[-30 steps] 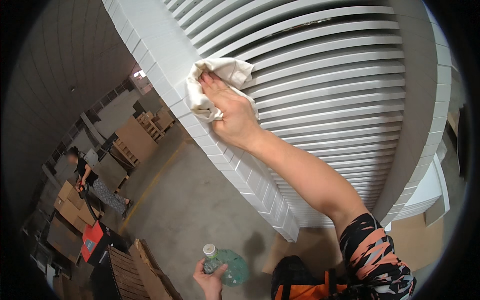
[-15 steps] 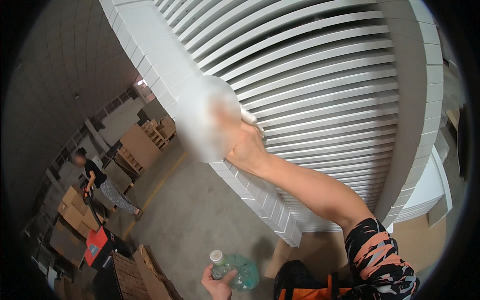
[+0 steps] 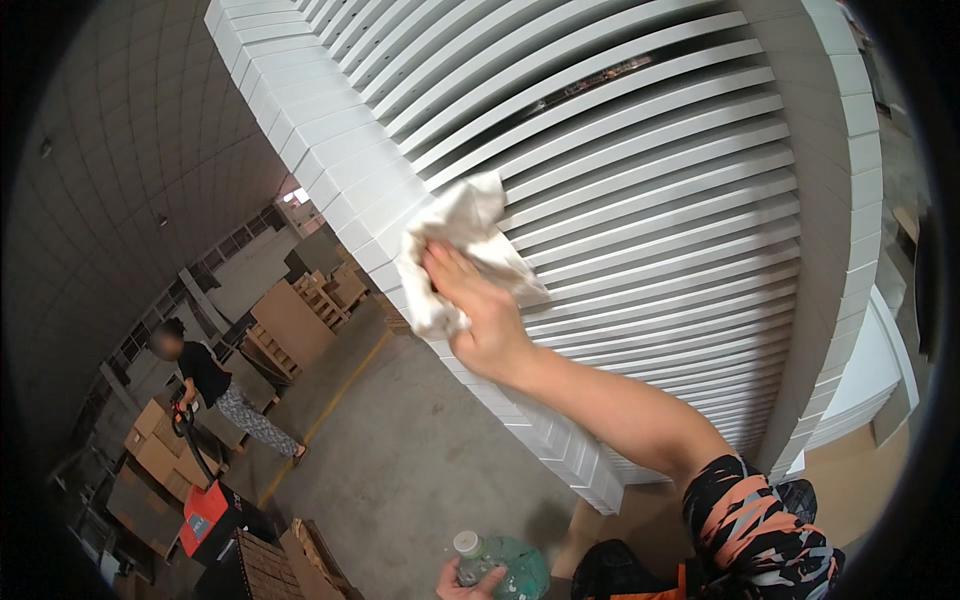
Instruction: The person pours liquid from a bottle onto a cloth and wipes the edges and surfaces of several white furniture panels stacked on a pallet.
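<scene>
My right hand presses a white cloth against the left edge of a tall stack of white panels. The fingers are bunched into the cloth, and its loose corner lies over the panel ends. Between the panels run many narrow, evenly spaced gaps. Low in the picture, my left hand grips a clear plastic bottle with a white cap and green-tinted liquid or plastic. Only part of this hand shows above the lower edge.
At left, a person in a dark top stands at a red and black pallet truck. Cardboard boxes and wooden pallets stand behind. A yellow line crosses the concrete floor. Cardboard lies at lower right.
My right hand has shifted slightly down, and the cloth now shows spread over the panel edges. The bottle in my left hand sits lower and further right in view.
</scene>
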{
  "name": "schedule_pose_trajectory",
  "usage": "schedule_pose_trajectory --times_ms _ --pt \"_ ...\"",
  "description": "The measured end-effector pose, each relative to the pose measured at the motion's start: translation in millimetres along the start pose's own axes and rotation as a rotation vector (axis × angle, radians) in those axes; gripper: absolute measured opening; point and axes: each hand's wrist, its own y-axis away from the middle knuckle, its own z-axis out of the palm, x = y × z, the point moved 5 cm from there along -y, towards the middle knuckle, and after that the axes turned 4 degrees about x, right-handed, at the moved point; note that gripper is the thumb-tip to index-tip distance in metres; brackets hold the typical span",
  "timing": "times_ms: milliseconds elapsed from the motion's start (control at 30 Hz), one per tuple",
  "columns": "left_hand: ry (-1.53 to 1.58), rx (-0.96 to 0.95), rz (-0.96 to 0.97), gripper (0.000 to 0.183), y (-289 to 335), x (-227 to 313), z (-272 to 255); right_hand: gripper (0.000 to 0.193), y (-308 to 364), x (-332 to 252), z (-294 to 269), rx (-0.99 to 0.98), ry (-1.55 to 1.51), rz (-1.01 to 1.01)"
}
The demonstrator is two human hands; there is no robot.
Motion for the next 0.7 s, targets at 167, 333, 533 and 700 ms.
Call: schedule_pose_trajectory --times_ms 167,333,533,700 --pt "0.105 0.03 -0.137 0.05 7 -13 -8 0.066 34 -6 -8 -0.084 0.047 -0.075" --pt "0.077 -0.021 -0.161 0.048 5 -23 -1 0.075 -47 -14 11 -0.165 -0.013 -0.118" --pt "0.035 -0.034 -0.148 0.047 12 -17 6 0.081 119 -5 -29 -0.334 0.081 0.18" --pt "-0.028 -0.11 -0.192 0.047 15 -9 34 0.082 200 12 -61 -0.336 0.062 0.297"
